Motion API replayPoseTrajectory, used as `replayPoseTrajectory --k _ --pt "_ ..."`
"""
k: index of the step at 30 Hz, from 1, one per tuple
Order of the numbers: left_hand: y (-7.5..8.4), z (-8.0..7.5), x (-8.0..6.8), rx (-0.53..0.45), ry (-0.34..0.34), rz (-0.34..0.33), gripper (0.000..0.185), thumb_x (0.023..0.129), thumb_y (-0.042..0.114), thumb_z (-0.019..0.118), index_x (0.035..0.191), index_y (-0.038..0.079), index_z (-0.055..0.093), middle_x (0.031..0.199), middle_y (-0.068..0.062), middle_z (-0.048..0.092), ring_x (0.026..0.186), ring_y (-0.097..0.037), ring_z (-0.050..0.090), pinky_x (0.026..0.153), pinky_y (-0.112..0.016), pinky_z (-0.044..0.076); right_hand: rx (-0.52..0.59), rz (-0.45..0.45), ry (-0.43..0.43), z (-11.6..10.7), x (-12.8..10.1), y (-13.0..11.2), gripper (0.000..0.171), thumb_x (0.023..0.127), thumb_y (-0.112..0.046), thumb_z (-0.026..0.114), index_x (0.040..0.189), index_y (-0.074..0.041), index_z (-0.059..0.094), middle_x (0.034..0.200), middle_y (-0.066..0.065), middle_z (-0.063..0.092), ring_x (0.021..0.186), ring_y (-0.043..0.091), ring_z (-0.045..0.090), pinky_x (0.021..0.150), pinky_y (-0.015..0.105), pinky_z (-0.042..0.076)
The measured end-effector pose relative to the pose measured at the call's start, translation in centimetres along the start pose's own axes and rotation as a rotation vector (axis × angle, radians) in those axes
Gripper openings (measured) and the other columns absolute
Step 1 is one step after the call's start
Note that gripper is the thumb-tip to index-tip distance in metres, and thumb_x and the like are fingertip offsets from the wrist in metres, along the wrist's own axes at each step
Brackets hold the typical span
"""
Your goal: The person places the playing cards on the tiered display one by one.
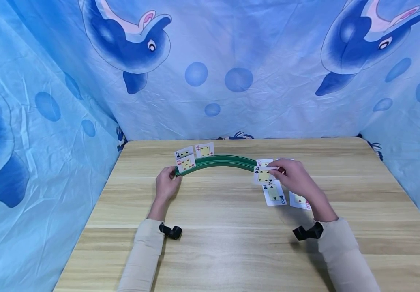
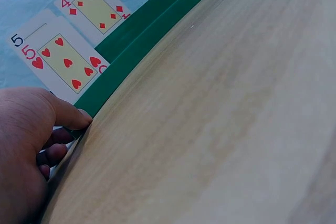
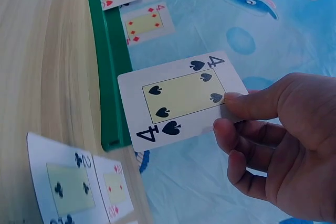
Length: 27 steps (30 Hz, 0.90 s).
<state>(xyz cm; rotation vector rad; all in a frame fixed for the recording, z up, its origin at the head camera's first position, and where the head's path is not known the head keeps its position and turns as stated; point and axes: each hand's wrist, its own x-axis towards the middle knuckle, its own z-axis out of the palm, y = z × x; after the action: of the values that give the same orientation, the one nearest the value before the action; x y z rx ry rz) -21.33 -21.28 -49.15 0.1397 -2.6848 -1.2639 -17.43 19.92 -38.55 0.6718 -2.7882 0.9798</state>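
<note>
A curved green card holder (image 1: 224, 161) lies near the back of the table. My left hand (image 1: 166, 185) pinches its left end, thumb on top and other fingers curled under the edge. At that end stand a five of hearts (image 2: 68, 62), a black five (image 1: 183, 152) partly behind it, and a four of diamonds (image 1: 204, 150). Over the holder's right end, my right hand (image 3: 299, 140) pinches a four of spades (image 3: 178, 98) by one edge, between thumb and index finger. The card looks clear of the groove in the right wrist view.
A two of clubs (image 1: 275, 194) lies on the table below the right hand. A red card (image 1: 299, 199) lies beside it, partly under the forearm. Another red card (image 1: 263, 162) shows behind the four of spades. A blue dolphin-print curtain (image 1: 217, 101) stands along the back edge.
</note>
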Motion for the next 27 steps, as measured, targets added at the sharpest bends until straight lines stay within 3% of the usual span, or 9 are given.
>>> replayPoseTrajectory --k 14,27 --pt "0.3 0.0 0.0 -0.013 -0.007 -0.018 0.044 0.089 0.007 0.069 0.130 -0.004 0.061 0.115 -0.020 0.063 0.098 -0.029 0.057 0.085 -0.038 0.048 0.037 -0.054 -0.041 1.6 3.2 -1.9 0.021 0.095 -0.004 0.063 0.114 -0.001 0.073 0.102 0.016 0.075 0.077 0.017 0.064 0.068 0.030 0.052" --pt "0.2 -0.1 -0.1 -0.017 -0.003 -0.012 0.043 0.088 0.007 0.069 0.129 -0.004 0.061 0.112 -0.020 0.063 0.096 -0.029 0.056 0.084 -0.037 0.048 0.050 -0.086 -0.037 3.1 6.1 -3.9 0.019 0.095 -0.009 0.065 0.111 -0.003 0.074 0.087 0.011 0.073 0.065 0.014 0.052 0.062 0.027 0.044"
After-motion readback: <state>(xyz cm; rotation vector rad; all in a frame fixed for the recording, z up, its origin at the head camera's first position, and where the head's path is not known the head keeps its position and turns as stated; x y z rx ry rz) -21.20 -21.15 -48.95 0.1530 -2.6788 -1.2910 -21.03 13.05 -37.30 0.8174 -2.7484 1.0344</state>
